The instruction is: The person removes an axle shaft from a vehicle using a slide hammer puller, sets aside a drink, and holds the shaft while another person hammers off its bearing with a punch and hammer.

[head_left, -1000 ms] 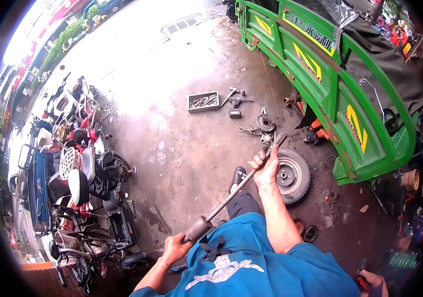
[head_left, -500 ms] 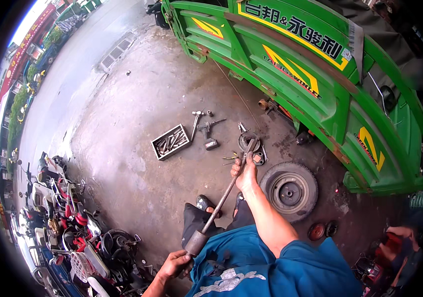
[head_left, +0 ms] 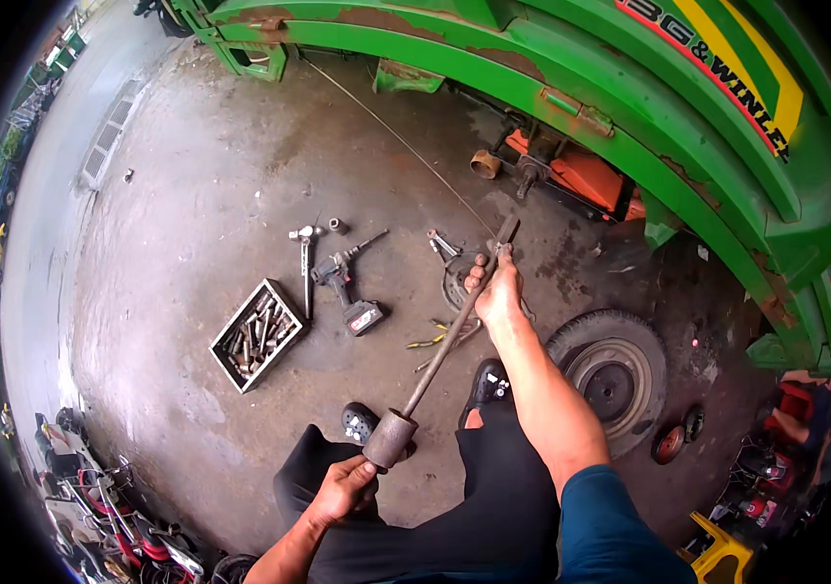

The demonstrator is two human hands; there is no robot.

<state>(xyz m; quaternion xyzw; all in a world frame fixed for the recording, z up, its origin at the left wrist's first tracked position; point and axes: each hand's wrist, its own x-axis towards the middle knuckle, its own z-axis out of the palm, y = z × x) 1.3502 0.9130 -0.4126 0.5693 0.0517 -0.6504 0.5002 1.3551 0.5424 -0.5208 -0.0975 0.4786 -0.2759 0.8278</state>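
Closer to the green cargo bed (head_left: 493, 44) than half a second ago, the person has brought the metal rod (head_left: 448, 346) along, its far tip now beyond the round metal part (head_left: 453, 283) it overlapped before. The right hand (head_left: 498, 285) is wrapped around the rod near that tip; the left hand (head_left: 343, 490) is curled around the near end, at the base of the thick cylinder (head_left: 390, 438). On the floor to the left, an open grey tray (head_left: 277, 359) holds a jumbled heap of metal sockets (head_left: 258, 331). Just beside its right corner lies a long-handled tool (head_left: 307, 271), near a cordless drill (head_left: 345, 287). The cargo bed's contents are out of sight
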